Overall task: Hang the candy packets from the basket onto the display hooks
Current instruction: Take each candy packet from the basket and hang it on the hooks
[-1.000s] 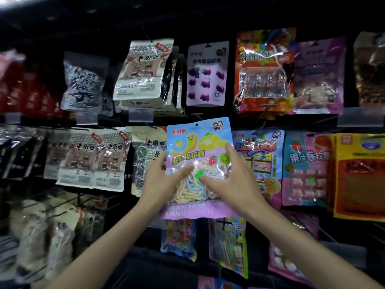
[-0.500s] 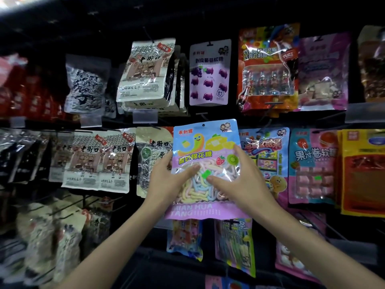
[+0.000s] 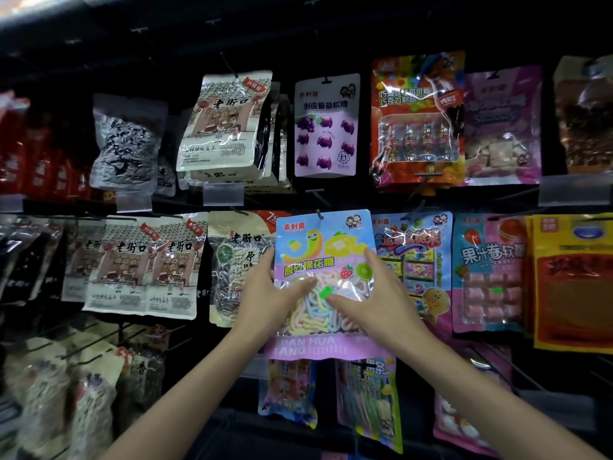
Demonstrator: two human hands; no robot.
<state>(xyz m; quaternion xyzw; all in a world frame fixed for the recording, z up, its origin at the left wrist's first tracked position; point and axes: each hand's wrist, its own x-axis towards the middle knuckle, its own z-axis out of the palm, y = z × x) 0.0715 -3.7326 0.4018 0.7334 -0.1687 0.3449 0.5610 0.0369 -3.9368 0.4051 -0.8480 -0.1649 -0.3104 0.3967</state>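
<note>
Both grips clasping candy packet (image 3: 323, 260), left hand (image 3: 268, 300), right hand (image 3: 381, 300), arms outstretched

Both arms raised fwd; L hand (image 3: 265, 295) & R hand (image 3: 381, 298) gripping, thumbs in front.

My path sideways is blocked: a clear-windowed sunflower-seed bag (image 3: 237, 270) crowds the left, a glossy blue cartoon candy packet (image 3: 413, 260) the right. Dark open space lies above the top hook row (image 3: 212, 23).
</note>
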